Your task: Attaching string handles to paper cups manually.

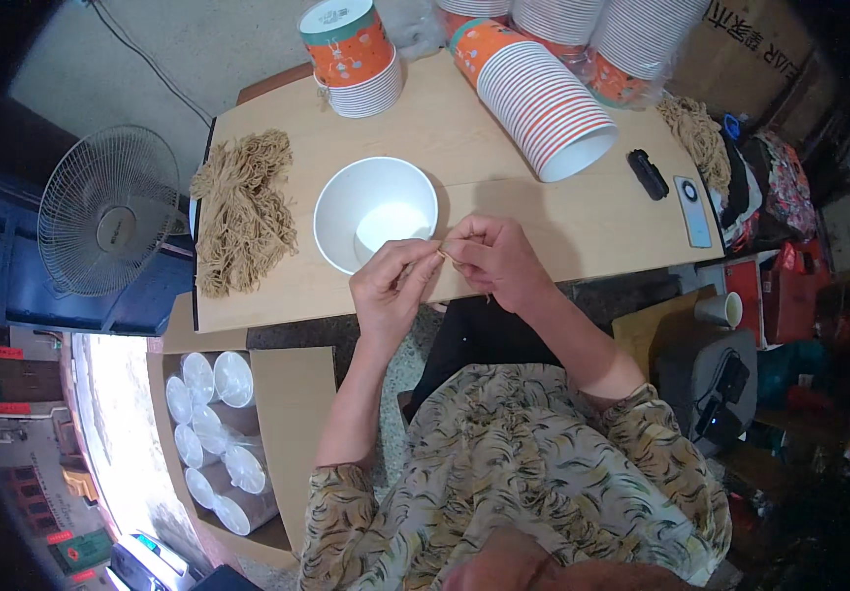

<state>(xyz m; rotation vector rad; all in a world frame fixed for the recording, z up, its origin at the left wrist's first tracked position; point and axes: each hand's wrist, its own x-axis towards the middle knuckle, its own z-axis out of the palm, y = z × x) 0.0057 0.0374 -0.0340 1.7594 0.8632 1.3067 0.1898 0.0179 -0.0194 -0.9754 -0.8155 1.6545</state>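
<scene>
Centrally on the table [445, 128], a white bowl [376, 214] stands upright, far-left of the right hand [504, 264], nearer the left hand [390, 286]; their fingertips pinch a small tan string [442, 253] by the bowl's near-right rim, long axis unclear.

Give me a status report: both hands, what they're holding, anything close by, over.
Left hand and right hand pinching, fingertips meeting. Small tan piece between them, details unclear. White bowl just beyond.
</scene>
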